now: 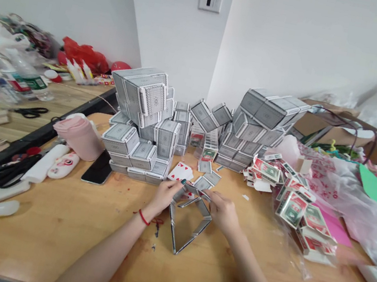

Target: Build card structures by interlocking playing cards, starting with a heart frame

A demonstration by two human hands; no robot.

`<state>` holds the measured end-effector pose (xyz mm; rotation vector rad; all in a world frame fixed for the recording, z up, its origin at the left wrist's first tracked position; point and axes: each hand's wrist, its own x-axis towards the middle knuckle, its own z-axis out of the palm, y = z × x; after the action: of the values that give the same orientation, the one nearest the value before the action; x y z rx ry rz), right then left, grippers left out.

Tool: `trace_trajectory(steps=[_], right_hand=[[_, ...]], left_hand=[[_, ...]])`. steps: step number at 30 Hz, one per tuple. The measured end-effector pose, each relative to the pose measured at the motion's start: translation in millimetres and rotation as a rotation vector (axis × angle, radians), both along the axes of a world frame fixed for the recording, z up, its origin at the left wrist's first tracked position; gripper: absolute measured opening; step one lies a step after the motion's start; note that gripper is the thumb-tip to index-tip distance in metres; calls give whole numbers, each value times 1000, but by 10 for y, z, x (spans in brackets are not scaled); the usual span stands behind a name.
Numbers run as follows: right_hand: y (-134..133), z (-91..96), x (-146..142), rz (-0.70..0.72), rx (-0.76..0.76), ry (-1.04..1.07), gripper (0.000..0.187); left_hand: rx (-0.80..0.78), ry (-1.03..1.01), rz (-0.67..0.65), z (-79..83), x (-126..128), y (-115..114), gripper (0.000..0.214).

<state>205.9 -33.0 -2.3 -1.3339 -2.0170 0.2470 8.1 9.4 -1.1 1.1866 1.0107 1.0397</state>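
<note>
at lower centre, left hand [167, 194] and right hand [224, 210] pinch a card frame [196, 233] at its far side; probably light, crushable, best held by edges.

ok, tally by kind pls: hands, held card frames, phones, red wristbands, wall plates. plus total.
Hands: 2, left hand and right hand
Card frame, held by both hands: 1
Black phone: 1
Red wristband, on the left wrist: 1
White wall plate: 1
Total: 6
</note>
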Motion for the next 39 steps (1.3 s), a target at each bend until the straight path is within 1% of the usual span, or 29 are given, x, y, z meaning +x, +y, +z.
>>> trace_trajectory(steps=[2,4,7,10,12,14,17,23,27,31,35,37,39], right_hand=[[1,-13,-37,21,-13,3,36],[2,-24,-64,18,-29,20,34],[6,-22,-75,-36,-54,82,26],[24,-3,-81,-105,-78,209,17],[46,4,-98,-134,-94,321,17],[70,0,-121,-149,-108,421,19],[98,-24,-150,-157,-108,501,22],[129,-75,-146,-130,-130,480,25],[160,-100,-136,-124,-89,457,26],[161,-126,-163,-95,-37,422,28],[98,-139,-234,-73,-30,397,33],[57,-118,-262,-55,-48,420,35],[31,-81,-270,-23,-132,505,36]], left_hand=[[11,-1,-42,-3,7,-2,31],[24,15,-34,-10,7,-3,30],[44,54,-3,-21,-2,0,25],[61,62,-53,-27,-11,4,23],[69,59,-60,-30,-11,2,24],[80,64,-31,-29,-5,-3,24],[111,75,-25,-21,9,-11,24],[141,109,-31,-5,15,-24,28],[153,129,-50,6,10,-28,29],[126,142,-26,9,6,-26,28],[79,82,-18,-21,0,-16,27],[45,44,-14,-41,-3,-8,30],[28,24,2,-50,-4,-1,30]])
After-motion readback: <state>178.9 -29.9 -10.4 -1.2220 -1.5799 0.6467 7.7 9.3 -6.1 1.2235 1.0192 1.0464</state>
